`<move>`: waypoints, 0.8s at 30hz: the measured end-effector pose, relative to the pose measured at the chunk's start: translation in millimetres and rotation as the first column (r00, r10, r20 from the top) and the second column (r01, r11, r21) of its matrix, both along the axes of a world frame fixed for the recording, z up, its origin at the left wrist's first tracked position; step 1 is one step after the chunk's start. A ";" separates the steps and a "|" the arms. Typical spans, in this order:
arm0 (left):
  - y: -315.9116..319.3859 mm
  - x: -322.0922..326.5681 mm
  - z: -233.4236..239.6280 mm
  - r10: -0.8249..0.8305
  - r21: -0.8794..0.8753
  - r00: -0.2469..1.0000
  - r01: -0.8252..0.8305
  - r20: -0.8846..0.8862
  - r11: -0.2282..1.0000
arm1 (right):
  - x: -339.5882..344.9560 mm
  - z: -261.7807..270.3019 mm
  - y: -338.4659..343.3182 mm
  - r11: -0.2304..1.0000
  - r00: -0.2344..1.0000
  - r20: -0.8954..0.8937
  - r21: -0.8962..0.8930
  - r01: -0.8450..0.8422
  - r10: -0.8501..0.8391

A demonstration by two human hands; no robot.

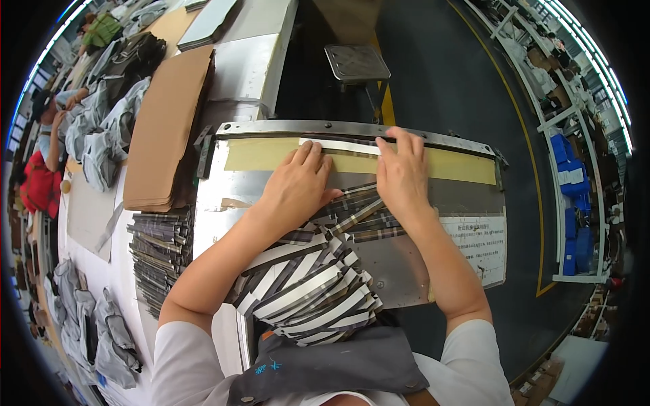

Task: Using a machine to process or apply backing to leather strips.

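A white-faced fabric strip (345, 146) lies along the metal bar (284, 126) of a flat metal machine plate (406, 264), over a yellow band (254, 154). The fingertips of my left hand (297, 185) press on the strip's left part. My right hand (403, 175) is at the strip's right end, thumb and index finger on it; whether it pinches the strip is unclear. Below my hands, loose plaid strips (355, 203) cross one another. Nearer my body is a heap of white and dark plaid strips (315, 289), against my dark apron (330, 360).
Left of the plate are a stack of brown cardboard sheets (165, 132) and a pile of folded plaid strips (160, 254). A metal stool (358, 63) stands beyond the bar. A shelf holds blue bins (574, 177) at right. A person in red (43, 177) works at far left.
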State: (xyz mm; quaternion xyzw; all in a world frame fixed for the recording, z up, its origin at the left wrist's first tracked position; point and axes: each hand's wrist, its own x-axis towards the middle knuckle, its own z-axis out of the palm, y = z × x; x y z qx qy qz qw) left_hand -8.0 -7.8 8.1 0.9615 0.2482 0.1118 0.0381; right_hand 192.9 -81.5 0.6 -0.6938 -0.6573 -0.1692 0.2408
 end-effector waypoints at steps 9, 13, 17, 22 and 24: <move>-0.6 7.2 -13.2 0.010 0.137 0.999 -0.016 0.042 0.990 | -11.9 -13.9 -8.6 0.933 0.965 -0.081 -0.248 -0.262 0.249; -0.6 7.2 -15.9 0.030 0.131 0.997 -0.039 0.067 0.991 | -16.7 -6.0 -9.6 0.933 0.975 -0.038 -0.286 -0.220 0.219; -1.7 8.3 -13.8 0.021 0.129 0.997 -0.030 0.075 0.991 | -14.9 -4.3 -9.2 0.908 0.953 -0.110 -0.288 -0.303 0.283; 0.9 5.7 -15.6 0.013 0.096 0.994 -0.023 0.104 0.995 | -17.3 -3.9 -9.6 0.900 0.945 -0.104 -0.287 -0.327 0.310; 0.3 7.3 -13.6 -0.008 0.077 0.993 -0.001 0.119 0.997 | -15.9 -3.6 -9.9 0.902 0.946 -0.116 -0.285 -0.323 0.302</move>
